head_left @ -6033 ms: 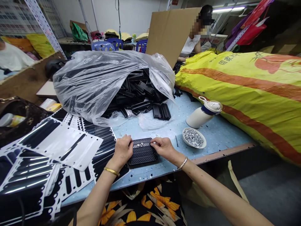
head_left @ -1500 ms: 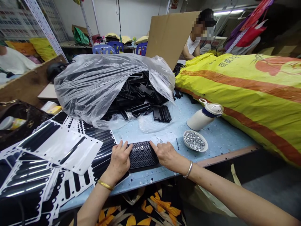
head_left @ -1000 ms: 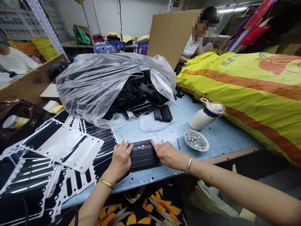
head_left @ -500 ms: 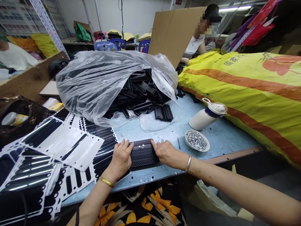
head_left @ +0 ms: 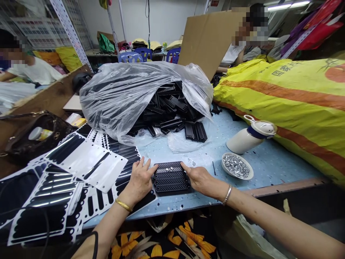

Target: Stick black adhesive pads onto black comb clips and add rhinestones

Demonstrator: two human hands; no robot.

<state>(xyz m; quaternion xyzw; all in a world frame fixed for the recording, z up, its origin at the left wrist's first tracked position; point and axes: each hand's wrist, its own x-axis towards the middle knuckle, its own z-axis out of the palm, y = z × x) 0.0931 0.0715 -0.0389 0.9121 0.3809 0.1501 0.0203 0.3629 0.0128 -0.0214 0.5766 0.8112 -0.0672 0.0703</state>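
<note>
Several black perforated plastic strips (head_left: 172, 180) lie side by side on the blue table in front of me. My left hand (head_left: 141, 180) is at their left end, its thumb side pressed to the edge and the other fingers partly spread. At the right end, my right hand (head_left: 202, 180) has its fingers curled around the edge, a fingertip on the upper corner. A few small silvery metal rings (head_left: 169, 169) sit on the upper strips. Close by on the right stands a white bowl (head_left: 252, 175) full of similar small metal pieces.
A clear plastic bag (head_left: 113, 93) of black strips fills the back. Sheets with black strips (head_left: 54, 201) spread over the left. A white bottle (head_left: 241, 140) leans near a bulky yellow sack (head_left: 291, 97). A thin dark rod (head_left: 214, 168) lies by the bowl. Two people sit beyond.
The camera view has shifted, so the scene appears farther right. Both hands stay at the ends of the black strips, and the small rings remain on top.
</note>
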